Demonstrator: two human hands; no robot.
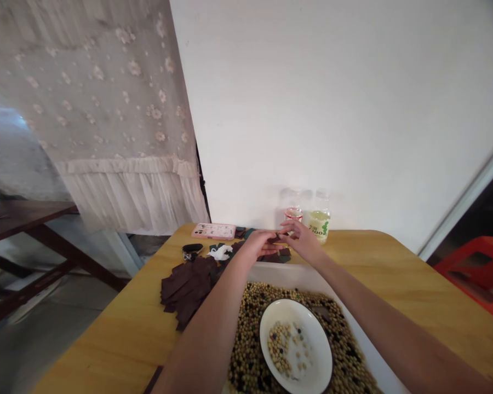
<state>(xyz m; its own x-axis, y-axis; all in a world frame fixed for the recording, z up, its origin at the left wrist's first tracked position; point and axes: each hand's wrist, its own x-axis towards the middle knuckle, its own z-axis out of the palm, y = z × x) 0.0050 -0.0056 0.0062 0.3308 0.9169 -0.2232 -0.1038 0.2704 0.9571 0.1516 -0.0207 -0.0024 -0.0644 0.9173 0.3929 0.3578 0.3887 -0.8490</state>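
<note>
Left hand (261, 244), just rt of ctr in the frame, has bent, partly spread fingers and seems to pinch a small dark-brown piece (275, 239). Piece sits btwn both hands, beyond the far rim of the white tray (281, 272) as seen here. Its long axis looks approx L–R, but it's tiny and part-hidden, so can't be sure, nor say which end is front. White bowl (322, 350), lower ctr-rt, sits in the tray amid tan and dark beads (254, 298). Right hand (296, 236), next along, has fingertips on the piece's rt side, prob gripping too. To do this well: light pinch, fingertips only, opp. sides, wrists steady; piece is prob thin and bendy. Green-labelled bottle (320, 223) stands farther rt on the counter (373, 254).
</note>
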